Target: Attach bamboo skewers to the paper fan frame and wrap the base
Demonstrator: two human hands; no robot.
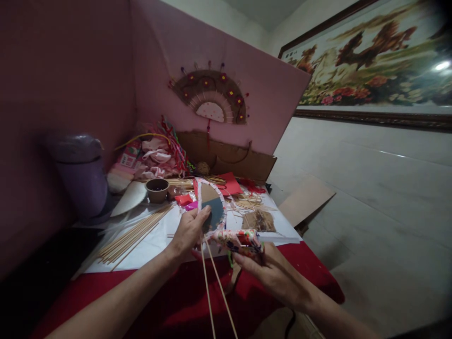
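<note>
Half-round cardboard fan piece, dark grey and tan with a pale ribbon-wrapped rim, stands upright at the frame's centre, pinched between the thumb and curled fingers of the left hand. Two thin bamboo sticks run down from it toward the lower edge. Just right of it, the right hand has its fingers closed round a floral-patterned wrapped tool, whose tip meets the piece's base. Up-left, a small brown bowl holds something dark and indistinct. A purple lidded jar stands at far left. The print on a pink packet is unreadable.
</note>
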